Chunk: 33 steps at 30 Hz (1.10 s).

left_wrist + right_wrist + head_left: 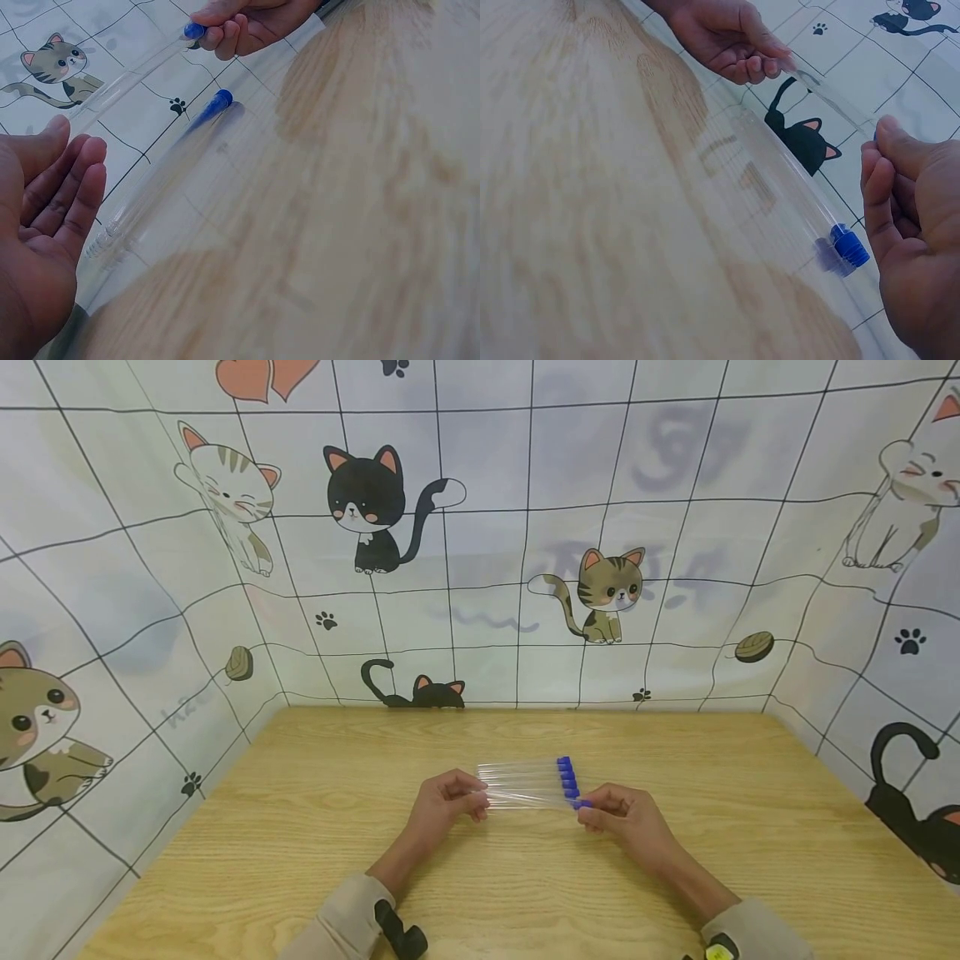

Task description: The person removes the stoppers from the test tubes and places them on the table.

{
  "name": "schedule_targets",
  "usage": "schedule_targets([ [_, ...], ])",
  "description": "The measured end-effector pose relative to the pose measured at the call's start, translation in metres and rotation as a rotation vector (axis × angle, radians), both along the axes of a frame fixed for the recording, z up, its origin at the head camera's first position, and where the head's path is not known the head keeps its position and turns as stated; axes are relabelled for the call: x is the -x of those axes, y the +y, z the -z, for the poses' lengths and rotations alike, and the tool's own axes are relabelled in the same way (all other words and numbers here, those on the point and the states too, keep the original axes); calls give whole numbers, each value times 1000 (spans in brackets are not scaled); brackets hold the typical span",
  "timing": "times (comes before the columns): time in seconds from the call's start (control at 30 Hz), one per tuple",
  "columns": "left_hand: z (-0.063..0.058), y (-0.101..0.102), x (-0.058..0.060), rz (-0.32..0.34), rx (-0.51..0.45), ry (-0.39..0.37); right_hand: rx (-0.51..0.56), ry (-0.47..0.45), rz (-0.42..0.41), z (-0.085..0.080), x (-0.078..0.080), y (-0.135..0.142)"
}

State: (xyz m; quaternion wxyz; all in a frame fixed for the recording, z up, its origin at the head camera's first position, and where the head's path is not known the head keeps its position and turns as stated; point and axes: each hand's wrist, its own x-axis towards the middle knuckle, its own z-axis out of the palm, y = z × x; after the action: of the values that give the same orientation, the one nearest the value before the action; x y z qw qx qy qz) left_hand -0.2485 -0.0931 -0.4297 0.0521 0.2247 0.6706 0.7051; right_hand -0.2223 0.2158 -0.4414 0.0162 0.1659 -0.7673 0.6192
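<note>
A clear test tube (124, 84) with a blue cap (195, 31) is held in the air between both hands, slightly above the table. My left hand (447, 806) pinches its clear end between thumb and fingers. At the capped end, my right hand (628, 821) grips the blue cap, which its fingertips partly cover. Just beyond, several more clear tubes (521, 774) lie side by side on the table. Their blue caps (566, 775) form a row on the right. In the right wrist view, the nearest lying tube (795, 169) sits below the held one.
The wooden table (450, 893) spreads around the hands. A cloth printed with cats and grid lines (487, 543) stands behind it and along both sides. Dark straps with small devices (401, 931) sit on the wrists over beige sleeves (341, 917).
</note>
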Motion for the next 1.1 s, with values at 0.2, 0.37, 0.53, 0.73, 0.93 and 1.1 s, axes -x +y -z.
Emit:
schedule_targets([
  [0.2,17,0,10,11,-24,-5,-8,1,35,2,1,0],
  [0.37,20,0,11,13,-24,7,-24,8,67,1,1,0],
  [0.53,20,0,11,26,-31,9,-35,2,92,-1,-1,-2],
  [0.73,20,1,11,30,-29,7,-45,-1,109,-2,-1,-2],
  [0.93,20,1,11,31,-24,15,-56,12,117,-2,-1,-2],
  [1.1,21,1,11,33,-24,9,-64,17,117,-9,-5,-5],
])
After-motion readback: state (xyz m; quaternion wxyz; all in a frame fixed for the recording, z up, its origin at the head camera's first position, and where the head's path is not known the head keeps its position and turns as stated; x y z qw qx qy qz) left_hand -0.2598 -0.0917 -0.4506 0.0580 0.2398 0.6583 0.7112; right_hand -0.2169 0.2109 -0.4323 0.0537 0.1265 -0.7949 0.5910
